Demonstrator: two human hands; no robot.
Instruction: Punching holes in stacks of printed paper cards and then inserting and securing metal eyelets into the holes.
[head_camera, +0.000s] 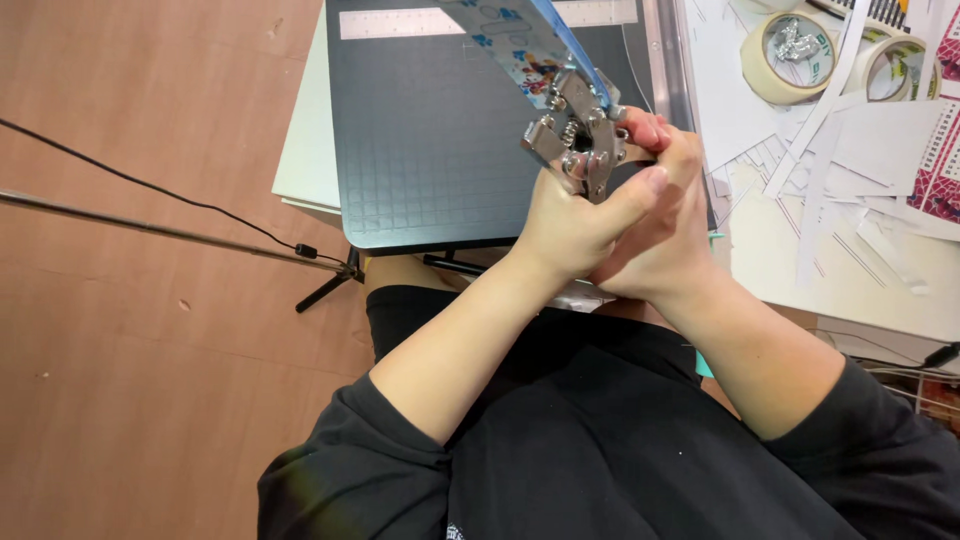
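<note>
We've got a reddish-brown wood floor (150, 400), a black cable (150, 190) across it, and a white surface (860, 280) on the right.

Our forearms converge in front of the torso, black sleeves pushed up. Our left hand (572, 222) and right hand (665, 235) press together, fingers curled in one shared tight grip, thumbs pointing forward.

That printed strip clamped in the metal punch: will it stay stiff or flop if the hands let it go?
The strip looks thin and glossy, so probably light and bendy. It juts from the punch without sagging, so likely somewhat springy. Both hands squeeze the punch; released, the strip may slip out.
</note>
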